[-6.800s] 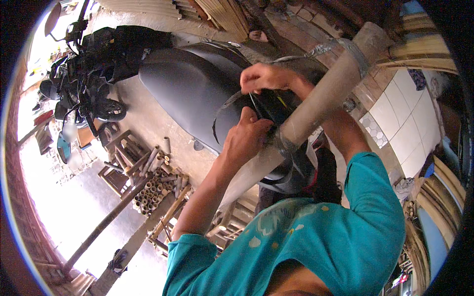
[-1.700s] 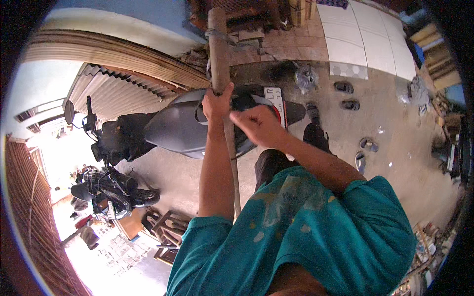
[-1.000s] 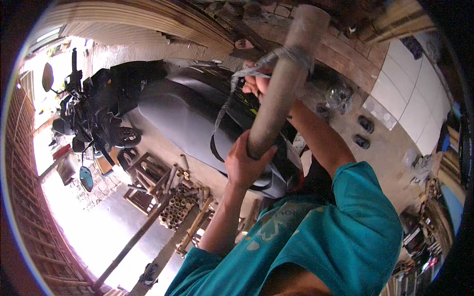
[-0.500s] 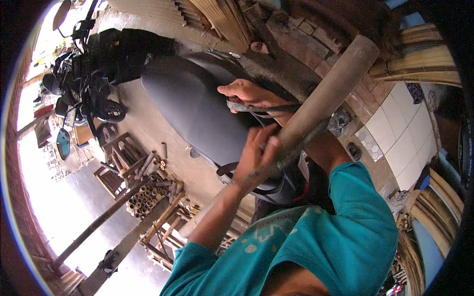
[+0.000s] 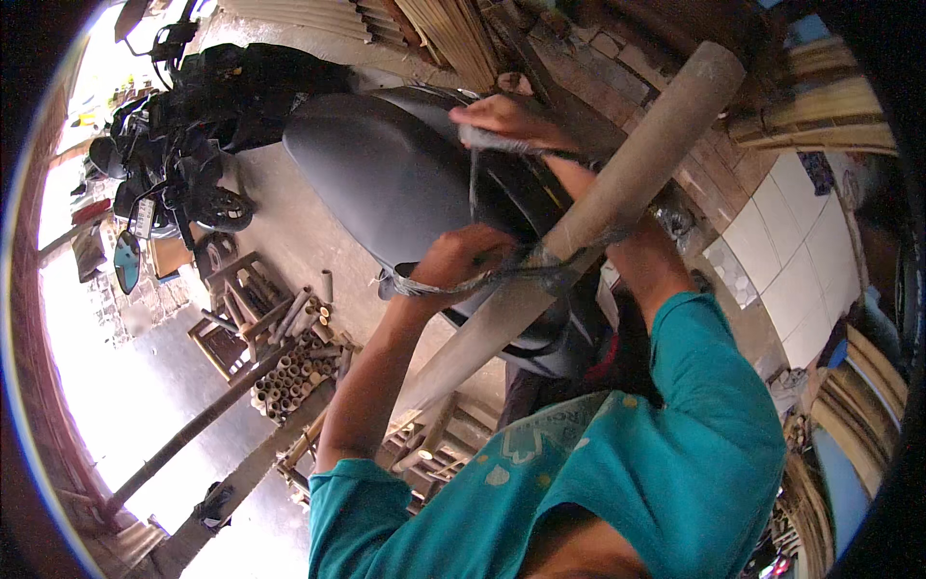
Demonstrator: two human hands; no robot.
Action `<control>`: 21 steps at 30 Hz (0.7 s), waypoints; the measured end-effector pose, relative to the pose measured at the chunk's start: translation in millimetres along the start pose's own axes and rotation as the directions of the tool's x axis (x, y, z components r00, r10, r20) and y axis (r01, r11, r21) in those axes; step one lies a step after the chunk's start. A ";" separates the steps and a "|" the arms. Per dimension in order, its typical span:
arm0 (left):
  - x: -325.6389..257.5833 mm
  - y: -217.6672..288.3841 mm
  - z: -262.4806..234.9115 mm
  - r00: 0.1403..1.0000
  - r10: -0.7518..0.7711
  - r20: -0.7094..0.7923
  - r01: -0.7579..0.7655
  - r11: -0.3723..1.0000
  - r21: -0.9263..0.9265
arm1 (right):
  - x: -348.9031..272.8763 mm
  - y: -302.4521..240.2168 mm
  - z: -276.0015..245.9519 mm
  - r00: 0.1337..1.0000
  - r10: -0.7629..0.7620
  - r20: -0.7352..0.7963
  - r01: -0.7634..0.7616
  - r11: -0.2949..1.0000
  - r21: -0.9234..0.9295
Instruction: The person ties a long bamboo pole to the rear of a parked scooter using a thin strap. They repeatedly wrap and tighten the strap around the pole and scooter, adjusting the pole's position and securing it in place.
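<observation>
A thick grey-brown pole (image 5: 637, 174), perhaps bamboo, slants across in front of me. A dark, stretchy-looking strip (image 5: 555, 259) goes round its middle. My left hand (image 5: 468, 256) is closed on the strip at the pole's left side, and a band of it runs back over my wrist. Farther off, beyond the pole, my right hand (image 5: 511, 124) grips a greyish length of the strip wrapped across its fingers. A thin strand hangs from it toward my left hand. Below both hands is the grey seat (image 5: 357, 159) of a motorbike.
Black motorbikes (image 5: 183, 145) stand at the far left. Stacked bamboo pieces (image 5: 289, 381) and a wooden rack (image 5: 429, 444) lie to the lower left. Bundled slats (image 5: 820, 106) and white floor tiles (image 5: 781, 251) are on the right; corrugated sheeting (image 5: 309, 17) is at the top.
My left hand has come off the pole and moved left, drawing the strip out along my wrist. My right hand has shifted farther away and slightly right.
</observation>
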State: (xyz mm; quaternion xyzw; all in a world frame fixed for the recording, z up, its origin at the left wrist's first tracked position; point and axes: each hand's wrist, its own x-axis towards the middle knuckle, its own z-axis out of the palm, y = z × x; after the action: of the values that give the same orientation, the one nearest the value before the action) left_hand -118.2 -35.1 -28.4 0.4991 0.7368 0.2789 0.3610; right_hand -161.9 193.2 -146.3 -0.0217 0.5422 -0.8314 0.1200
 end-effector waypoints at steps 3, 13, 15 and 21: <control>-19.0 8.1 -3.2 0.991 -0.121 -0.060 0.119 0.992 -0.037 | -34.2 37.8 -29.6 0.984 -0.121 -0.134 0.122 0.993 -0.004; -83.3 -9.6 16.6 0.996 -0.086 -0.014 0.078 0.947 -0.311 | -321.6 78.5 65.0 0.061 0.249 -0.967 -0.230 0.946 0.229; -94.7 -21.3 18.0 0.998 -0.013 -0.059 0.001 0.980 -0.200 | -354.0 85.1 90.9 0.003 -0.066 -0.998 -0.440 0.896 -0.061; -95.5 -29.5 35.4 0.964 0.121 -0.235 -0.134 0.990 -0.041 | -279.6 -8.2 262.2 0.408 -0.004 -0.913 -0.370 0.913 -0.170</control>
State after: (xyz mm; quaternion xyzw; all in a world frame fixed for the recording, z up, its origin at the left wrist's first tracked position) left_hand -82.2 -133.0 -47.6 0.4992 0.7321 0.3785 0.2676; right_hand 151.5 23.6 -4.7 0.4642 0.6573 -0.5850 -0.1012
